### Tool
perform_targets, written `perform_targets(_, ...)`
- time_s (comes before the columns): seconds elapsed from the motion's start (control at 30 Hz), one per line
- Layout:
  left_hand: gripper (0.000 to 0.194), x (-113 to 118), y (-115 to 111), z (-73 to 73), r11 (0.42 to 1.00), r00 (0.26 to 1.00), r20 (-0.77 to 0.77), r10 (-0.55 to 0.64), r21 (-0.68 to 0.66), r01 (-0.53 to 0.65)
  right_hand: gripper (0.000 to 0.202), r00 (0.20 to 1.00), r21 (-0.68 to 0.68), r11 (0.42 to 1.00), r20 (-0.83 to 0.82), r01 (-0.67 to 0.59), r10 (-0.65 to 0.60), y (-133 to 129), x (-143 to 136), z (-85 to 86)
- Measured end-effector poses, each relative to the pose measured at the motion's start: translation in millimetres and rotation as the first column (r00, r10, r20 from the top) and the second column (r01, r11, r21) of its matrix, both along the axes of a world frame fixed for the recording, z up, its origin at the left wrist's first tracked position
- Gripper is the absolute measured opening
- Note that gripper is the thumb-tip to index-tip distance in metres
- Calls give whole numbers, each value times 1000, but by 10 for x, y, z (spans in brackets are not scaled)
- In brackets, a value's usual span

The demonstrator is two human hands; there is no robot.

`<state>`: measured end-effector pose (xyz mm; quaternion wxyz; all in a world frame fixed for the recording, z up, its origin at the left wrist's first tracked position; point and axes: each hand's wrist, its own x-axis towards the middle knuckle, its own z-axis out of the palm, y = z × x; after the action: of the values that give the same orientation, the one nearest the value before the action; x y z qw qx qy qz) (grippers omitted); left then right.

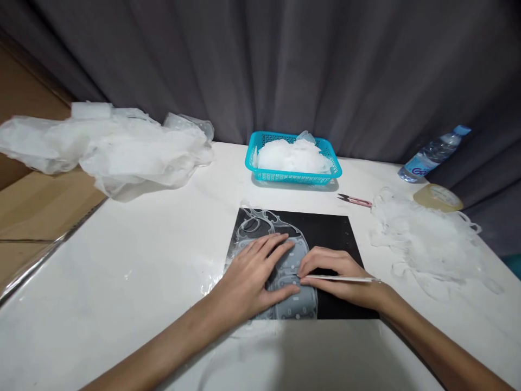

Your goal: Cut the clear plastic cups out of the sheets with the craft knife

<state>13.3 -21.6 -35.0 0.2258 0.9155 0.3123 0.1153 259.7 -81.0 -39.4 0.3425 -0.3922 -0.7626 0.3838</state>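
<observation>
Left hand point(254, 266): bare, smooth-surfaced, with slender fingers point(280, 254) and a slim thumb. Right hand point(336, 271): likewise bare, of matching slender build. Nails: too small to assess. Wrists point(215, 301): narrow and uncovered. Left forearm point(175, 336) and right forearm point(431, 336): bare along their full visible length, slim, evenly contoured, widening gradually from the wrist. Surface: plain and uniform on both sides.
</observation>
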Motion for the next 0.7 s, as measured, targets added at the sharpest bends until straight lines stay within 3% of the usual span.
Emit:
perform_targets(0.17,73,9,-3,-39,1000,1000,-8,-1,17,1,10,998,48,998,52,-39,36,4,-3,-6)
perform_targets(0.33,73,16,3,-59,1000,1000,27,1,22,-1,12,987,185,978,146,-94,67,-32,25,13)
perform_targets(0.47,74,15,6,-60,1000,999,40,5,3,-5,14,969,210,974,244,-84,31,-80,73,4)
perform_targets(0.7,76,-4,-4,-75,1000,999,46,11,-27,-10,18,920,433,892,387,-128,-56,-65,-20,-104)
